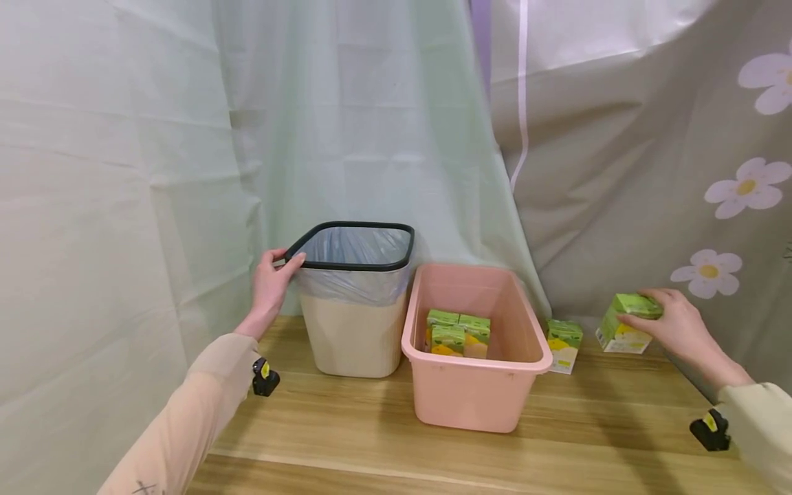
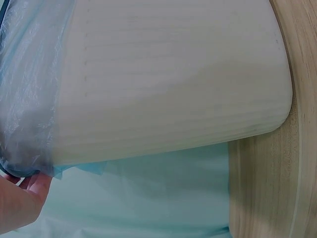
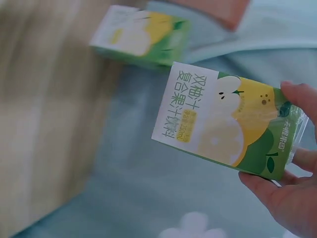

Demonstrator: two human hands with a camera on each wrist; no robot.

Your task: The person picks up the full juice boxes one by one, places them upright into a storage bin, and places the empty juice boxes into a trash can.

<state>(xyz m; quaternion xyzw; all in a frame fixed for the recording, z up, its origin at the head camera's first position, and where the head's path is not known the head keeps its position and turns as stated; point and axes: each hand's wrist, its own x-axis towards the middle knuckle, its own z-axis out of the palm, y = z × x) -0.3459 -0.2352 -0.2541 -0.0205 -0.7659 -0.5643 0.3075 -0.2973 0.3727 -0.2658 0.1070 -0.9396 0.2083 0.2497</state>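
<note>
My left hand (image 1: 273, 283) grips the black rim (image 1: 346, 266) of a cream trash bin (image 1: 353, 337) at its left corner. A translucent bag (image 1: 365, 287) lines the bin and folds over its outside. On the right, my right hand (image 1: 677, 323) holds a green, yellow and white juice carton (image 1: 626, 337) by its top end, tilted. The carton's printed front shows in the right wrist view, with the fingers and thumb on opposite sides. A second juice carton (image 1: 564, 347) stands on the table beside a pink basin (image 1: 473, 395). Several more cartons (image 1: 448, 338) stand inside that basin.
The pink basin is right of the bin, nearly touching it. Everything rests on a wood-grain table (image 1: 346, 426). Pale curtains (image 1: 383, 137) hang behind and at the left; a grey-brown flowered cloth (image 1: 612, 185) hangs at the right.
</note>
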